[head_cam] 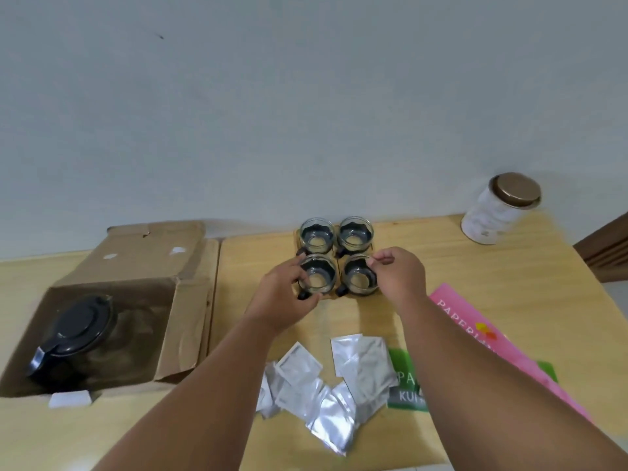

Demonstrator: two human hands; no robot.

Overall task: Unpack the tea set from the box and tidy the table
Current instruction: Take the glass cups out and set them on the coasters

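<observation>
Several glass tea cups with black holders stand in a square group on a cardboard insert near the table's far edge. My left hand [283, 295] grips the near left cup [317, 275] by its side and handle. My right hand [399, 275] pinches the rim of the near right cup [359, 277]. The far left cup [317, 235] and far right cup [355, 234] stand untouched behind them. An open cardboard box [190, 300] lies at the left with a black-lidded teapot [73, 334] inside it.
Several silver foil sachets [326, 382] lie scattered in front of me on the wooden table [475, 273]. Pink paper [475, 334] and green paper [404, 382] lie under my right forearm. A white tin with a brown lid [499, 209] stands at the far right by the wall.
</observation>
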